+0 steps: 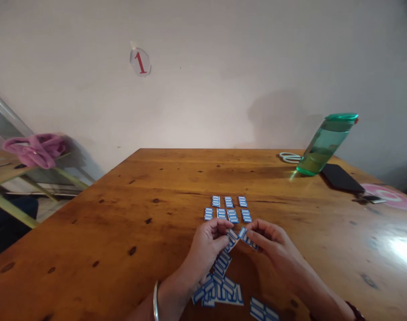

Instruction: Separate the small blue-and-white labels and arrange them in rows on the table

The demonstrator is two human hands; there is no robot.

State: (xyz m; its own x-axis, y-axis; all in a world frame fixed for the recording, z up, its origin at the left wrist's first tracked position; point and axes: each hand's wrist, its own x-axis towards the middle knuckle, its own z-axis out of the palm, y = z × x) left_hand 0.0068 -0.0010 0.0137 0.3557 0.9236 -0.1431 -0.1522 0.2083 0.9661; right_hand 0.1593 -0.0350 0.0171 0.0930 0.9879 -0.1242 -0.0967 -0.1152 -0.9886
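My left hand (215, 243) pinches a small blue-and-white card (233, 239) between thumb and fingers. A second card (246, 237) of the same pattern is pinched in my right hand (270, 240), and the two cards meet or nearly meet at their upper corners. Just beyond my hands, several small card stacks (229, 202) lie in two rows on the wooden table. A loose, overlapping heap of cards (223, 290) lies under and beside my left wrist. More cards (263, 310) rest nearer the front edge of the view. The faces of the held cards are hidden.
A green water bottle (327, 145) stands at the back right of the table (177, 178), beside a dark phone-like slab (342, 177), a white cable loop (290, 157) and a pink round mat (395, 197). A pink cloth (36, 149) lies on another table at left.
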